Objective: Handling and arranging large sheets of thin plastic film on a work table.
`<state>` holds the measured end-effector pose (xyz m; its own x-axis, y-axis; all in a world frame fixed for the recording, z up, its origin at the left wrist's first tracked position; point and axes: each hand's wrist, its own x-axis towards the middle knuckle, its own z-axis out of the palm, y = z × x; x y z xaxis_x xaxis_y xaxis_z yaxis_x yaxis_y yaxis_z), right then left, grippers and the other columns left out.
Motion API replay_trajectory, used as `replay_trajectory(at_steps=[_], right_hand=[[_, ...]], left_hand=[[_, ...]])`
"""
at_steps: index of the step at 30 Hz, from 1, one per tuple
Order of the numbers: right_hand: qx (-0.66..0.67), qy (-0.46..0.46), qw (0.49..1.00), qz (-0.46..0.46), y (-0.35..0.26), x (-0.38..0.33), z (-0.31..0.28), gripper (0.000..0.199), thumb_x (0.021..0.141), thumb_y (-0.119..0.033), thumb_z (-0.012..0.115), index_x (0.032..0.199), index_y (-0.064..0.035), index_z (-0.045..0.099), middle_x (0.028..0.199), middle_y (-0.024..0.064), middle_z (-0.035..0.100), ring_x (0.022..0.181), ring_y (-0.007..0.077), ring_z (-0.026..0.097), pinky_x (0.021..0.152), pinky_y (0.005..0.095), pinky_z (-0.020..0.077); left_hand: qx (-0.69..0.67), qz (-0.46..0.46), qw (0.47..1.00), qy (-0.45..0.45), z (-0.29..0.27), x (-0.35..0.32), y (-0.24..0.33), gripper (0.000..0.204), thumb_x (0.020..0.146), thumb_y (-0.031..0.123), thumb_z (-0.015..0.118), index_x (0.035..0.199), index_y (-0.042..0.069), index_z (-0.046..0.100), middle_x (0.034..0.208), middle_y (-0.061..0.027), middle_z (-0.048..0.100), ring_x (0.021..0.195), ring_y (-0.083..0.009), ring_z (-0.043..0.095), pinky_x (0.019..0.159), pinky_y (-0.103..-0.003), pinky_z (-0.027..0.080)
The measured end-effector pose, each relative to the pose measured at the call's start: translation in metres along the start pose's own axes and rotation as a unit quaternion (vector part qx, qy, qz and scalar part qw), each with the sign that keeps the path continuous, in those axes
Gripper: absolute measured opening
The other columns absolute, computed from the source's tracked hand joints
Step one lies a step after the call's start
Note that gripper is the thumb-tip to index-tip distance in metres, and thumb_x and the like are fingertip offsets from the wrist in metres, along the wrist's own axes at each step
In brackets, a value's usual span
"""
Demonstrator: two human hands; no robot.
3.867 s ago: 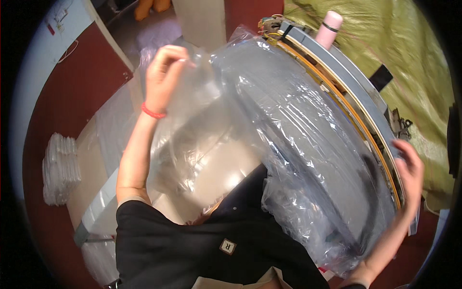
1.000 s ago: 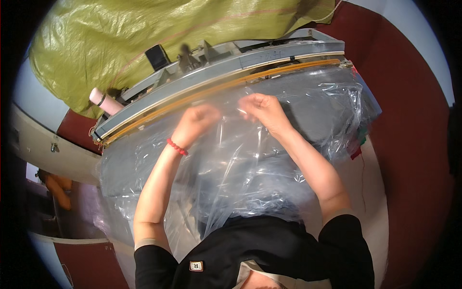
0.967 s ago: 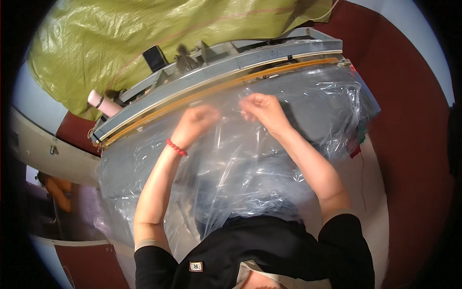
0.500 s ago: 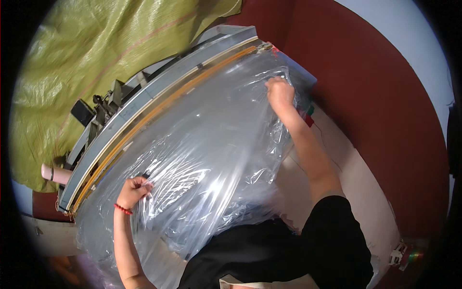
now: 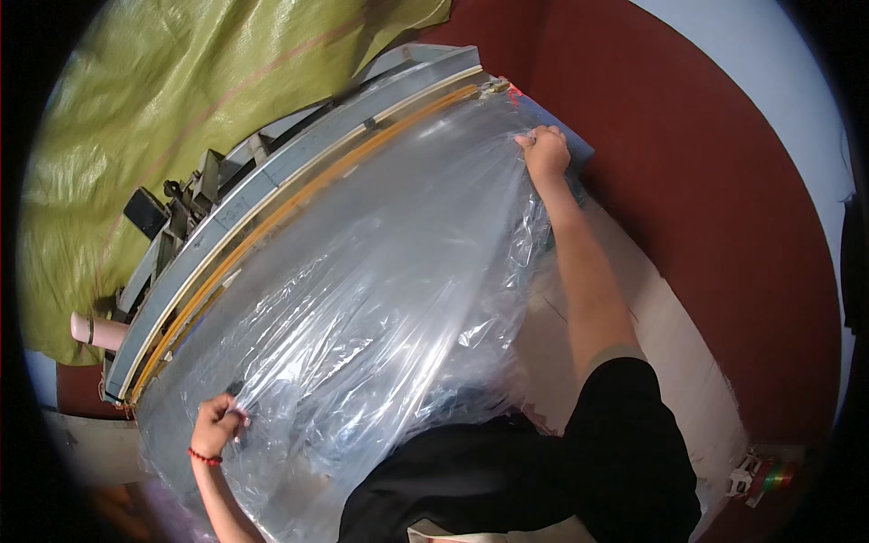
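Plastic sheet [image 5: 362, 299] pinched by left hand [image 5: 217, 425], right hand [image 5: 546, 154]

A big clear plastic sheet [image 5: 362, 299] lies spread out flat in front of the person. It is see-through, shiny and full of wrinkles. Its far edge runs right along the long grey and yellow bar of the machine [image 5: 272, 190]. The left hand [image 5: 217, 425] pinches one end of the sheet and the right hand [image 5: 543, 154] grips the other end, so it is pulled wide between them.
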<state>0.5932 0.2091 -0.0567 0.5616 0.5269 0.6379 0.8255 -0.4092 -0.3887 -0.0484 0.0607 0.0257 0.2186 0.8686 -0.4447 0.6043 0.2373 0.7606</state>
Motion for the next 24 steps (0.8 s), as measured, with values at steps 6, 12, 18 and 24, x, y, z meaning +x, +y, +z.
replay_trajectory(at_steps=[6, 12, 18, 24], right_hand=[[0.035, -0.126, 0.991, 0.011, 0.003, 0.006, 0.025, 0.024, 0.076, -0.030, 0.057, 0.086, -0.0088, 0.062, 0.085, 0.0122, 0.062, 0.080, 0.0294, 0.059, 0.070, 0.0385, 0.0453], [0.133, -0.170, 0.976, -0.016, 0.055, 0.032, 0.038, 0.027, 0.084, -0.027, 0.047, 0.099, -0.0092, 0.061, 0.098, 0.0113, 0.061, 0.090, 0.0250, 0.058, 0.078, 0.0348, 0.0427], [0.013, -0.166, 0.985, -0.039, 0.057, 0.038, 0.060, 0.031, 0.086, -0.035, 0.043, 0.098, -0.0094, 0.056, 0.095, 0.0166, 0.059, 0.087, 0.0358, 0.055, 0.071, 0.0413, 0.0421], [-0.010, -0.174, 0.984, -0.026, 0.052, 0.037, 0.054, 0.033, 0.086, -0.036, 0.042, 0.098, -0.0094, 0.056, 0.094, 0.0163, 0.059, 0.087, 0.0353, 0.055, 0.071, 0.0406, 0.0419]], left_hand=[[0.016, -0.122, 0.985, 0.120, -0.109, -0.118, -0.086, 0.010, 0.061, -0.004, 0.050, 0.066, 0.004, 0.055, 0.059, -0.0010, 0.055, 0.049, -0.0073, 0.050, 0.044, -0.021, 0.039], [0.357, 0.097, 0.696, 0.615, -0.175, -0.149, -0.090, 0.010, 0.075, 0.007, 0.060, 0.082, 0.002, 0.055, 0.073, -0.0035, 0.053, 0.069, -0.0120, 0.049, 0.064, -0.022, 0.040], [0.386, 0.073, 0.780, 0.486, -0.064, -0.069, -0.183, 0.035, 0.079, 0.026, 0.058, 0.109, 0.008, 0.055, 0.123, -0.0117, 0.047, 0.113, -0.0259, 0.044, 0.093, -0.038, 0.034], [0.293, -0.143, 0.839, 0.436, -0.104, -0.085, -0.192, 0.037, 0.081, 0.028, 0.056, 0.109, 0.004, 0.056, 0.119, -0.0143, 0.050, 0.111, -0.0301, 0.046, 0.090, -0.036, 0.037]])
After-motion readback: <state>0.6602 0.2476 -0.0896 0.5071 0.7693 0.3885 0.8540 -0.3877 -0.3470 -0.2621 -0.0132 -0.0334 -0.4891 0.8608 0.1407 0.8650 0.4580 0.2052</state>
